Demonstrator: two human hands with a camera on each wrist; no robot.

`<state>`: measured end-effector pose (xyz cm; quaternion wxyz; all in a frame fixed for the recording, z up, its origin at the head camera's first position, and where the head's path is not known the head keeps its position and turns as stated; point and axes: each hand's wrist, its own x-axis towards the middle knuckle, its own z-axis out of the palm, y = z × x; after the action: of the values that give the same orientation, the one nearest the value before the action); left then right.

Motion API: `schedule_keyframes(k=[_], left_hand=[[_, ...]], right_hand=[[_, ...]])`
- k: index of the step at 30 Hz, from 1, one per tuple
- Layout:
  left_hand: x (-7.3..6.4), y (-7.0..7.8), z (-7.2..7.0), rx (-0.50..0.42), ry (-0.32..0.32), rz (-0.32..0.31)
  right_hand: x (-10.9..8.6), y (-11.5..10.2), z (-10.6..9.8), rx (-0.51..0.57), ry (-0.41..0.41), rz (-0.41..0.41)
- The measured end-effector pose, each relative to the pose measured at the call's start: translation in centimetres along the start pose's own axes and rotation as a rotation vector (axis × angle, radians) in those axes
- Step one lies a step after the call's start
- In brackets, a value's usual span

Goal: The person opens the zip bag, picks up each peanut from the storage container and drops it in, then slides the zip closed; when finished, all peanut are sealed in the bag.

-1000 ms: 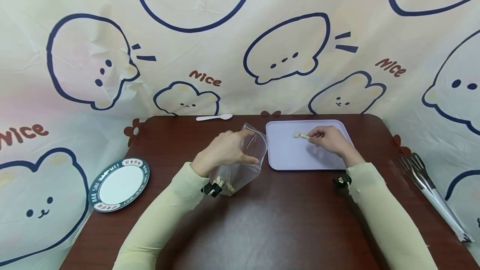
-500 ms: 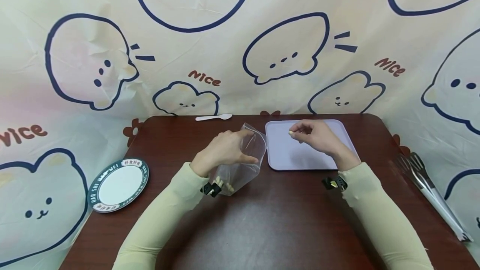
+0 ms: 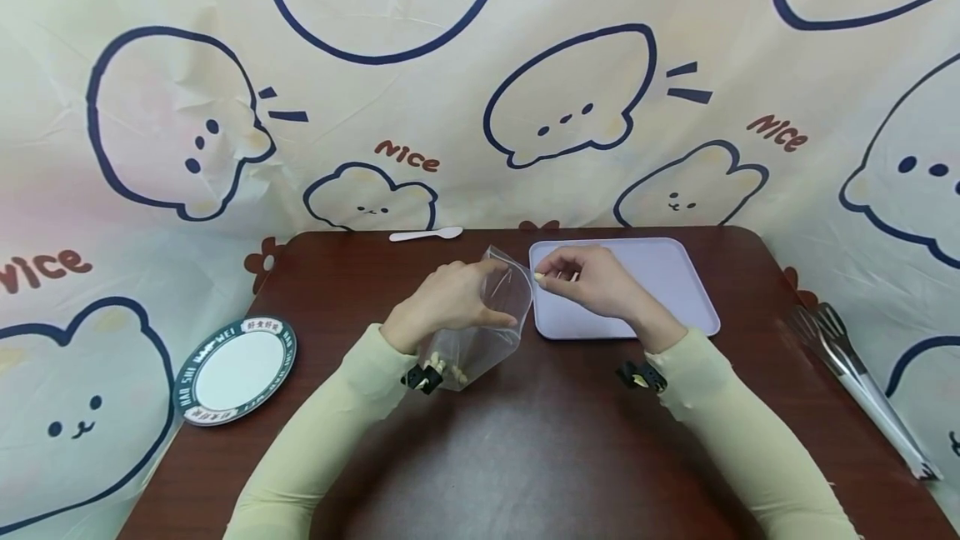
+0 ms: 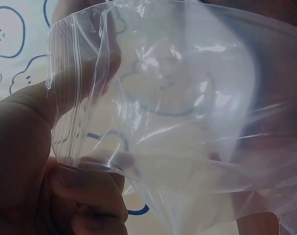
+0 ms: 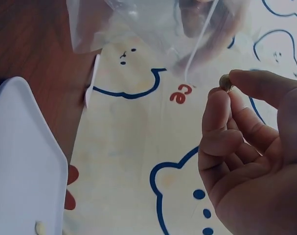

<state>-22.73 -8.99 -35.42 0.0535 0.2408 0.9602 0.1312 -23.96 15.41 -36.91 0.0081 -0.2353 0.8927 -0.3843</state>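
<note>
My left hand grips a clear zip bag near its mouth, which gapes to the right. Several small pale pieces like nut kernels lie at the bag's bottom. In the left wrist view, thumb and curled fingers are at the ribbed zip edge of the plastic. Between thumb and fingertips my right hand pinches one small pale kernel, just right of the bag's mouth and above the left edge of a lilac tray. Another kernel lies on the tray in the right wrist view.
A white spoon lies at the table's back edge. On the left sits a round plate with a green rim. Metal tongs lie along the right edge. A printed cloth hangs behind the brown table.
The right hand has picked up one kernel from the tray and carried it left to the bag's mouth. The left hand and bag have stayed in place.
</note>
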Motion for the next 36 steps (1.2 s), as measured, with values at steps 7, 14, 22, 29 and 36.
schedule_keyframes(k=[7,14,22,29,36], left_hand=[[-0.1,0.0,0.1,-0.018,-0.015,0.007],[-0.1,-0.1,0.1,-0.017,-0.015,0.001],[-0.1,-0.1,0.0,-0.005,0.000,0.004],[-0.1,0.0,-0.1,-0.007,-0.011,0.002],[-0.3,-0.1,-0.1,-0.011,-0.009,0.009]], right_hand=[[0.6,-0.7,1.3,-0.068,-0.005,-0.067],[0.8,-1.1,1.8,-0.067,-0.017,-0.061],[1.0,0.2,0.8,-0.078,0.035,-0.028],[1.4,2.8,-1.2,-0.035,0.091,0.074],[1.8,6.9,-2.3,-0.003,0.118,0.185]])
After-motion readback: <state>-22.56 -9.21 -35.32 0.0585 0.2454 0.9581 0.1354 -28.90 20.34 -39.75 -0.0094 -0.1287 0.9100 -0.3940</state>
